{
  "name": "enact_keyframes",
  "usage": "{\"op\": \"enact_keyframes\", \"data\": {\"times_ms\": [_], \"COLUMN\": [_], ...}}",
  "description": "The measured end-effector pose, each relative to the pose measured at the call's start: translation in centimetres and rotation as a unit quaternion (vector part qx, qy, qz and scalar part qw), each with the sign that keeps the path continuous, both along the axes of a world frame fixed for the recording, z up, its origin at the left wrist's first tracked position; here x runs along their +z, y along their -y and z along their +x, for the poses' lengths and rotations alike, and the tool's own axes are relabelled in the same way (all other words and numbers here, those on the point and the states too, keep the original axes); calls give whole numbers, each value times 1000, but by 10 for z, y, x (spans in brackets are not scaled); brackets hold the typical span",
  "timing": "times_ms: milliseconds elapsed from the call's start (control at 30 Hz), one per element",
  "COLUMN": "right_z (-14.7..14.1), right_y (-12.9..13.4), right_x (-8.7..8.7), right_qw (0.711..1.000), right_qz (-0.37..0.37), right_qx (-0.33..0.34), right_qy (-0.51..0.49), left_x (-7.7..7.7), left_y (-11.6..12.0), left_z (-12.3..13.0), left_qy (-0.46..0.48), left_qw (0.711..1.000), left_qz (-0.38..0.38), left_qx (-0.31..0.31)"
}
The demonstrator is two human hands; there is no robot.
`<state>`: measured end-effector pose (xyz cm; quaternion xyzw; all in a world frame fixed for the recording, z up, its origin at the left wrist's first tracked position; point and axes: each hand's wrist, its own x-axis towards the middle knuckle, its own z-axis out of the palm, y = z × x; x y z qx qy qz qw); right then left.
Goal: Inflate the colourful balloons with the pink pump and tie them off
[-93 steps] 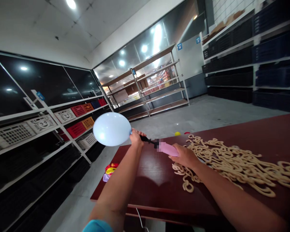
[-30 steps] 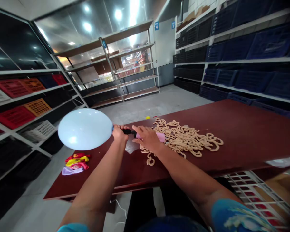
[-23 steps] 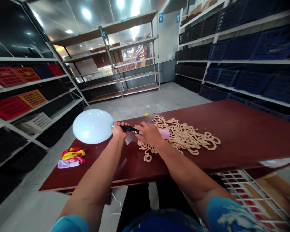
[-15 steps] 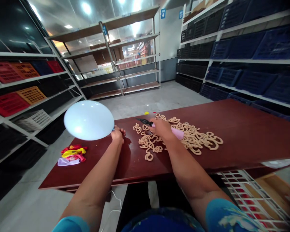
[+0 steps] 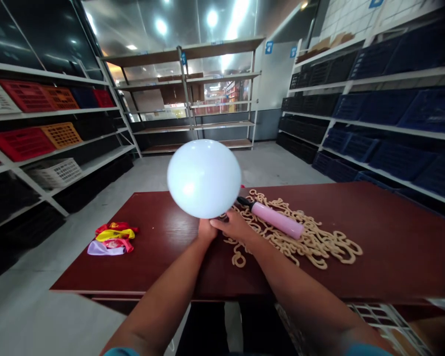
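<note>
A pale blue inflated balloon (image 5: 203, 178) is held upright over the table, its neck down in my left hand (image 5: 206, 230). The fingers of that hand are closed around the neck and partly hidden. Beside it, my right hand (image 5: 238, 226) reaches in with its thumb stretched toward the neck, touching or nearly touching my left hand. Its other fingers are partly hidden, and no object shows in it. A pink hand pump (image 5: 278, 220) with a black nozzle lies on a heap of tan, rope-like curled strands (image 5: 313, 242), right of my hands.
The dark red table (image 5: 163, 267) holds several uninflated balloons (image 5: 114, 236), red, yellow and lilac, at its left end. Shelves with red and orange crates (image 5: 61, 136) stand left, with dark blue crates (image 5: 385, 116) right. A rack (image 5: 222, 126) stands behind.
My right hand has let go of the pump, which now lies on the strands, and has moved left to the balloon's neck. My left hand has brought the balloon rightward, turning it upright.
</note>
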<state>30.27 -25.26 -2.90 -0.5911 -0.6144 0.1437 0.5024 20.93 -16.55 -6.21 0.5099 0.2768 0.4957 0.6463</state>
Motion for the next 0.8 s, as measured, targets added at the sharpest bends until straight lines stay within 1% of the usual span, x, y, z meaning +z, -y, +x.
{"op": "enact_keyframes", "data": {"times_ms": [33,67,133,200,267,333,367,400,500,567,633,700,800], "right_z": [0,0,2,4,3,2,2,2,5,9,12,13,11], "right_y": [-1,-2,-4,-5,-4,-3,-2,-1,-1,-1,-2,-3,-4], "right_x": [-2,-4,-8,-10,-8,-3,-1,1,1,-3,-6,-9,-8], "right_qw": [998,990,965,938,920,916,914,912,899,887,881,880,881], "right_qz": [-4,-4,-11,-29,-30,-9,-12,-16,-51,-77,-86,-82,-78], "right_qx": [20,38,74,100,101,96,113,128,143,152,157,153,149], "right_qy": [-66,-133,-250,-330,-377,-390,-389,-390,-412,-429,-439,-442,-443], "left_x": [-1,-1,-1,2,7,12,14,16,20,22,24,26,27], "left_y": [3,6,11,14,15,16,16,17,19,22,25,28,31], "left_z": [0,0,1,2,1,-1,-2,-3,-6,-6,-5,-3,-1], "left_qy": [-8,-14,-28,-40,-57,-76,-82,-84,-55,-23,9,34,49], "left_qw": [1000,999,998,994,988,979,975,971,963,959,956,953,950], "left_qz": [20,24,26,33,19,-14,-27,-35,-40,-62,-91,-111,-118], "left_qx": [-8,-18,-51,-95,-145,-186,-205,-221,-262,-274,-279,-280,-286]}}
